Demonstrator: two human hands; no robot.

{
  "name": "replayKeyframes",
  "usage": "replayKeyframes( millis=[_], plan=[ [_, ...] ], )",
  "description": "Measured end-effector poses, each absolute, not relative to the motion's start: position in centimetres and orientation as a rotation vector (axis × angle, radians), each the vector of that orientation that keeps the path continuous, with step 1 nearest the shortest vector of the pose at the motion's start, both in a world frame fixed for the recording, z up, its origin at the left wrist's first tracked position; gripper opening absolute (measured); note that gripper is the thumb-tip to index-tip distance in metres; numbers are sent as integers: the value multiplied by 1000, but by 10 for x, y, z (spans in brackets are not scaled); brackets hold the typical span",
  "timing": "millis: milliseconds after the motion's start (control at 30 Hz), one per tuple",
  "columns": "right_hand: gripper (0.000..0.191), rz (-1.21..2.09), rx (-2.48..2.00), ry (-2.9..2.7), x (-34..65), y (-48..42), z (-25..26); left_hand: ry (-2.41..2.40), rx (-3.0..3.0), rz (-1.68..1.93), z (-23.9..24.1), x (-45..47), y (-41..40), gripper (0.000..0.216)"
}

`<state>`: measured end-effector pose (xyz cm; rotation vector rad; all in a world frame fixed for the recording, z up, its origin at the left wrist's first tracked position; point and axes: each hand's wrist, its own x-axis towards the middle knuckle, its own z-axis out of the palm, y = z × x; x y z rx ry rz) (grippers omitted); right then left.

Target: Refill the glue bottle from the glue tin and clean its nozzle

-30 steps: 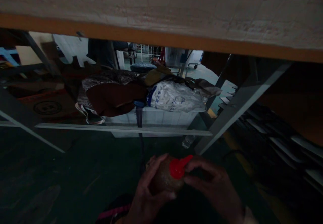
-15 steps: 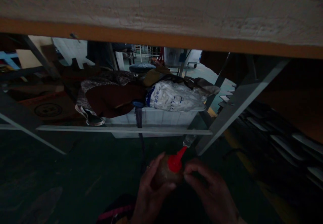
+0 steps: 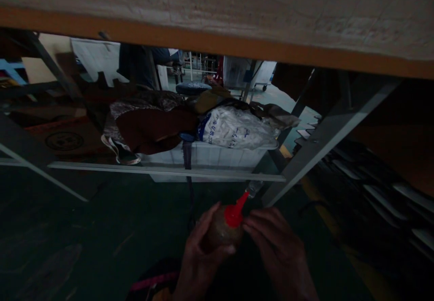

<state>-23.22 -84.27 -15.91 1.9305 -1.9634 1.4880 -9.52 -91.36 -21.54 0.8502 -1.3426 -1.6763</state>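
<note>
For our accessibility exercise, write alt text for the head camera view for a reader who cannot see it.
In dim light under a table, the left hand grips a brownish bottle with a red pointed nozzle cap, and the right hand touches it beside the cap. Behind, a white bin holds a printed plastic bag and dark cloth.

Brownish bottle (image 3: 220, 231) with red pointed nozzle cap (image 3: 236, 210), tilted, held low
</note>
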Motion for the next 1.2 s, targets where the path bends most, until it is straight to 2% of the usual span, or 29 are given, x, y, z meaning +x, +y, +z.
replayKeyframes(
  millis=[100, 267, 333, 467, 567, 633, 800, 933, 1033, 1200],
  plan=[
    [21, 1368, 1939, -1997, -231, -846, -162, -1461, 946, -1427, -219, -98, -912, 60],
    [24, 1387, 1962, -2007, -233, -854, -168, -1592, 1031, -1177, -220, -102, -911, 55],
    [21, 1486, 1882, -2054, -233, -854, -169, -1560, 1033, -1261, -218, -102, -912, 56],
    [10, 1970, 1677, -2122, -232, -847, -161, -1293, 1065, -1545, -212, -101, -916, 66],
    [11, 2084, 1654, -2090, -232, -844, -157, -1180, 1034, -1602, -208, -99, -915, 70],
    [16, 1982, 1704, -2068, -231, -845, -159, -1195, 988, -1615, -208, -100, -913, 69],
    [24, 1461, 1914, -1911, -224, -852, -173, -1239, 1005, -1569, -216, -105, -908, 67],
    [29, 1348, 1941, -1918, -221, -856, -182, -1241, 1078, -1494, -221, -107, -910, 64],
    [24, 1546, 1880, -1977, -222, -858, -179, -1276, 1082, -1445, -221, -105, -911, 63],
    [20, 2095, 1737, -2040, -225, -851, -169, -1169, 952, -1685, -208, -102, -905, 67]
  ],
)
